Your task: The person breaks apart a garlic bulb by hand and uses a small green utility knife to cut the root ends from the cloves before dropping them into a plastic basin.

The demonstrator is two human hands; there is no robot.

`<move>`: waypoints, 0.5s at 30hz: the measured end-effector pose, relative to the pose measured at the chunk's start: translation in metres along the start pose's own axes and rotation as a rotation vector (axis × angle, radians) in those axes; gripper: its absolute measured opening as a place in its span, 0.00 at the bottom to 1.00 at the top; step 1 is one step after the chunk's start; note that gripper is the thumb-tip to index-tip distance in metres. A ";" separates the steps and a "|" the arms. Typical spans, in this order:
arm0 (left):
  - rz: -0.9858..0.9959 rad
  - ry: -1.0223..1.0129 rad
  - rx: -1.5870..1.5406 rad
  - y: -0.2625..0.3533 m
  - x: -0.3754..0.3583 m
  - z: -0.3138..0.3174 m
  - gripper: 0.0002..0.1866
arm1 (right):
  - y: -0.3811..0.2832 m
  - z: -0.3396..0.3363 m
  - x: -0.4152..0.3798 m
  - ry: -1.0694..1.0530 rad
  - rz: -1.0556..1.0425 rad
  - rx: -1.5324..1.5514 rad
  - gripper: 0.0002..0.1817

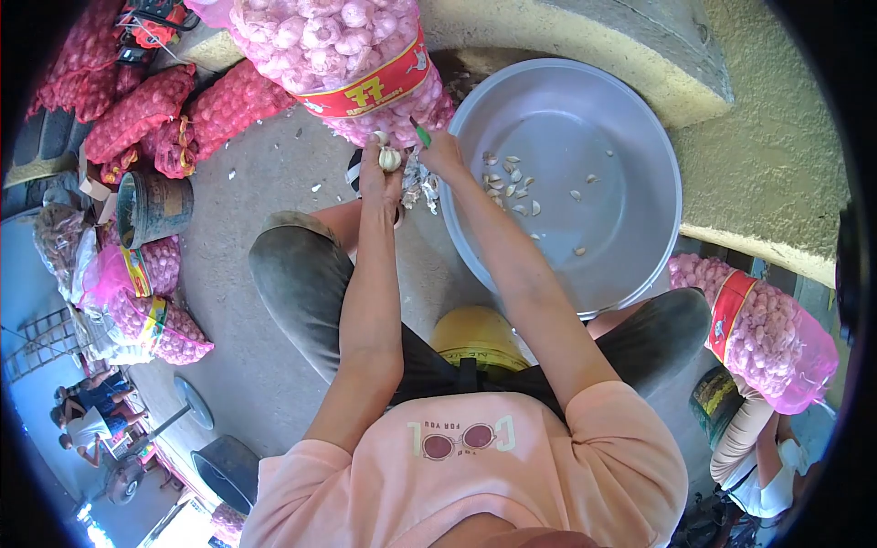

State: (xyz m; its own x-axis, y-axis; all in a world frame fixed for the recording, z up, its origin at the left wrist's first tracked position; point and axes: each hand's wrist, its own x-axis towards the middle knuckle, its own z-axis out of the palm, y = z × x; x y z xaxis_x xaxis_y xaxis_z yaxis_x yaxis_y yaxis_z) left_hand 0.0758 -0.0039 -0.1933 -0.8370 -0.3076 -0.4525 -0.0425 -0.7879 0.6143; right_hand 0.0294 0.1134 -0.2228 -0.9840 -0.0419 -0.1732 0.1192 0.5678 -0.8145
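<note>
Pink shirt sleeves up close, then my left hand (379, 178) clamped around a garlic bulb (390, 158) just beside the steel basin (639, 119). Right hand (443, 151) is closed on a green-handled knife (420, 133) right next to it; loose cloves (510, 187) sit in the basin.

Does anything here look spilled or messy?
Yes: papery garlic skins lie scattered on the concrete below the hands, beside the metal basin. The left hand holds a garlic bulb; the right hand grips a green-handled tool.
</note>
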 end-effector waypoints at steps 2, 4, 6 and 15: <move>0.008 0.036 -0.019 0.000 -0.001 0.003 0.14 | -0.004 -0.002 -0.001 -0.081 0.114 0.017 0.12; -0.022 0.008 0.062 -0.001 -0.002 0.002 0.14 | -0.004 0.000 -0.001 -0.075 0.116 0.118 0.14; -0.031 0.003 0.056 -0.002 0.002 -0.002 0.14 | -0.009 -0.003 -0.004 -0.065 0.116 0.219 0.16; -0.063 -0.002 0.032 -0.002 -0.005 0.015 0.14 | -0.034 -0.017 -0.008 -0.214 -0.042 0.695 0.15</move>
State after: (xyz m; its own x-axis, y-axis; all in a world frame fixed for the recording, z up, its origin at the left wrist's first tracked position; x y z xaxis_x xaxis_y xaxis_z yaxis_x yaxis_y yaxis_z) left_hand 0.0718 0.0067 -0.1827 -0.8331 -0.2574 -0.4896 -0.1123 -0.7880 0.6054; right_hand 0.0312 0.1085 -0.1844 -0.9507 -0.2521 -0.1806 0.2084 -0.0879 -0.9741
